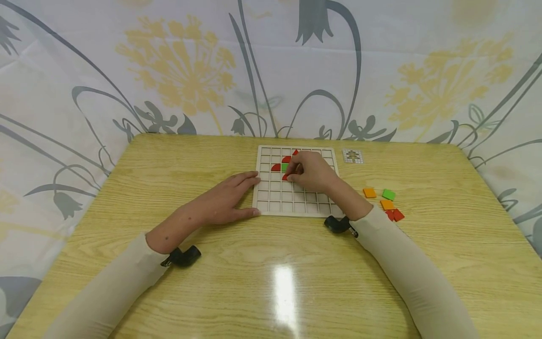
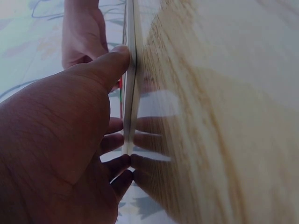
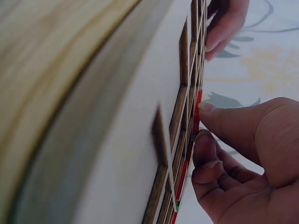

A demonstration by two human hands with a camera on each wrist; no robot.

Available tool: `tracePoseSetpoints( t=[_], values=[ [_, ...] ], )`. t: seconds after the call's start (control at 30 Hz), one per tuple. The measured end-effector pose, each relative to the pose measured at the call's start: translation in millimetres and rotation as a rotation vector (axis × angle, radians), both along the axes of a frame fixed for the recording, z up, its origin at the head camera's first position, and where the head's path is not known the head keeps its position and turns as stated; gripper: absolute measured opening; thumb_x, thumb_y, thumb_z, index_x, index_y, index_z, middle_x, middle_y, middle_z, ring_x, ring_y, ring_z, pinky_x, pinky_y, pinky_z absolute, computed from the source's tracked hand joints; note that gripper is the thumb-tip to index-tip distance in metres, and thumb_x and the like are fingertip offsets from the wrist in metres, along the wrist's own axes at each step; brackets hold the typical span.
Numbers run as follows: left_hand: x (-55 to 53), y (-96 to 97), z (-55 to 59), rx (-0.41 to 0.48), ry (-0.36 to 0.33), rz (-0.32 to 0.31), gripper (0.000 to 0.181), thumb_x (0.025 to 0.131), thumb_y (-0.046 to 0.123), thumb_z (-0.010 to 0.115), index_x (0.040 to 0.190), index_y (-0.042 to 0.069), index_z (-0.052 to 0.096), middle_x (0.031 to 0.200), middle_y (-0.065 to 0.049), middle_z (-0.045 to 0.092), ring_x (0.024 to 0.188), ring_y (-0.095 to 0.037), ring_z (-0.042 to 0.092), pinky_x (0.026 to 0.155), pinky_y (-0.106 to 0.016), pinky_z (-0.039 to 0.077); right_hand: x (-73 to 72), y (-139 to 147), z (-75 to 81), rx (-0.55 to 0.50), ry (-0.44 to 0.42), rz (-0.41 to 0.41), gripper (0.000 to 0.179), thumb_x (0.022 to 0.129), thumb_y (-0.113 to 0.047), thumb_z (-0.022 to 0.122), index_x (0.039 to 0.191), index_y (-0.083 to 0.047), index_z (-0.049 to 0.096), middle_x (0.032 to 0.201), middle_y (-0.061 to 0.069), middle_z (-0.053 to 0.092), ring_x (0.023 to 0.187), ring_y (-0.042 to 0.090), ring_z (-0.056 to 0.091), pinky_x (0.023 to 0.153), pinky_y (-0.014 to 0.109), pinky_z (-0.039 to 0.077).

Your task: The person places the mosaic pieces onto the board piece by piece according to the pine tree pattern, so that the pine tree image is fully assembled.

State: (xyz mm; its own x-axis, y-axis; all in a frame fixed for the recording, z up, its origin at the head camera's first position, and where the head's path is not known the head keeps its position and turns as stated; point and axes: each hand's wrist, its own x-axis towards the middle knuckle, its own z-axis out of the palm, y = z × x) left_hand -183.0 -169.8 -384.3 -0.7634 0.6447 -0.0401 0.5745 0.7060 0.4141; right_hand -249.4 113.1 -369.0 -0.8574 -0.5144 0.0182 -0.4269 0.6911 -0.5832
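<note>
A pale wooden grid board lies on the table. My right hand is over it, thumb and finger pinching a red quarter-round tile at one of its cells. In the right wrist view the thumb tip lies against that red tile. Other red tiles and a green tile sit in cells above it, partly covered by the right hand. With fingers spread, my left hand rests at the board's left edge, its thumb touching the near corner in the left wrist view.
Right of the board lie loose tiles: orange ones, a green one and red ones, close to the right forearm. A small pattern card lies beyond the board's far right corner. Flowered cloth hangs behind the table.
</note>
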Motion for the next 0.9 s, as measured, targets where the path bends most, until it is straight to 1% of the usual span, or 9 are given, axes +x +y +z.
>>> tracePoseSetpoints(
  t=[0.1,0.2,0.33,0.43,0.53,0.67,0.77,0.9],
  values=[
    [0.0,-0.2,0.3,0.0,-0.002,0.001,0.084,0.104,0.051,0.067,0.166,0.006,0.033,0.174,-0.012,0.025,0.16,-0.034,0.026,0.129,-0.052,0.026,0.1,-1.1,-0.7,-0.005,0.004,-0.002,0.005,0.097,-0.01,0.078,0.093,-0.011,0.08,0.085,0.005,0.071,0.074,0.02,0.063,0.073,0.038,0.052],
    [0.0,-0.4,0.4,0.005,0.0,-0.003,0.084,0.103,0.051,0.067,0.166,0.006,0.033,0.174,-0.012,0.025,0.16,-0.034,0.026,0.129,-0.052,0.026,0.8,0.1,-0.8,-0.006,0.011,0.002,0.004,0.097,-0.009,0.078,0.095,-0.01,0.08,0.089,0.005,0.071,0.077,0.021,0.064,0.074,0.039,0.053],
    [-0.5,-0.4,-0.4,0.009,0.007,-0.012,0.084,0.103,0.05,0.068,0.166,0.006,0.034,0.174,-0.013,0.026,0.16,-0.035,0.027,0.129,-0.052,0.026,2.9,6.9,-0.8,-0.01,0.05,0.013,0.007,0.098,-0.007,0.074,0.098,-0.008,0.081,0.096,0.006,0.073,0.078,0.022,0.063,0.075,0.041,0.053],
    [-0.9,-0.6,-1.0,0.005,0.013,-0.018,0.084,0.104,0.05,0.067,0.166,0.005,0.034,0.174,-0.013,0.026,0.16,-0.034,0.027,0.129,-0.052,0.026,6.6,16.5,0.5,-0.008,0.086,0.012,0.012,0.098,-0.004,0.069,0.099,-0.007,0.08,0.1,0.007,0.073,0.079,0.022,0.062,0.075,0.039,0.052],
    [-0.5,-1.0,-1.0,0.0,0.017,-0.019,0.084,0.104,0.051,0.067,0.166,0.006,0.033,0.174,-0.013,0.026,0.16,-0.034,0.027,0.129,-0.052,0.026,12.0,29.0,2.6,-0.004,0.098,0.007,0.014,0.1,-0.003,0.066,0.1,-0.007,0.08,0.103,0.007,0.071,0.079,0.022,0.06,0.074,0.038,0.051],
    [-0.3,-0.7,-0.6,-0.003,0.017,-0.016,0.084,0.103,0.051,0.067,0.166,0.006,0.033,0.174,-0.013,0.025,0.16,-0.034,0.026,0.129,-0.052,0.026,20.3,47.1,4.9,-0.001,0.081,-0.004,0.014,0.101,-0.004,0.067,0.101,-0.007,0.08,0.102,0.008,0.071,0.078,0.022,0.059,0.072,0.039,0.05],
    [0.3,-0.2,0.2,-0.005,0.017,-0.014,0.085,0.103,0.051,0.068,0.166,0.006,0.033,0.174,-0.014,0.025,0.16,-0.035,0.026,0.129,-0.052,0.027,27.8,61.4,6.1,0.006,0.066,-0.018,0.013,0.101,-0.005,0.068,0.102,-0.007,0.08,0.102,0.008,0.071,0.079,0.021,0.06,0.072,0.038,0.05],
    [0.8,0.5,1.1,-0.009,0.018,-0.012,0.085,0.103,0.051,0.068,0.166,0.005,0.034,0.174,-0.014,0.026,0.16,-0.035,0.027,0.128,-0.052,0.028,39.8,80.2,8.6,0.005,0.084,-0.03,0.012,0.1,-0.003,0.069,0.103,-0.006,0.08,0.102,0.008,0.072,0.083,0.02,0.063,0.074,0.037,0.052]
  ],
)
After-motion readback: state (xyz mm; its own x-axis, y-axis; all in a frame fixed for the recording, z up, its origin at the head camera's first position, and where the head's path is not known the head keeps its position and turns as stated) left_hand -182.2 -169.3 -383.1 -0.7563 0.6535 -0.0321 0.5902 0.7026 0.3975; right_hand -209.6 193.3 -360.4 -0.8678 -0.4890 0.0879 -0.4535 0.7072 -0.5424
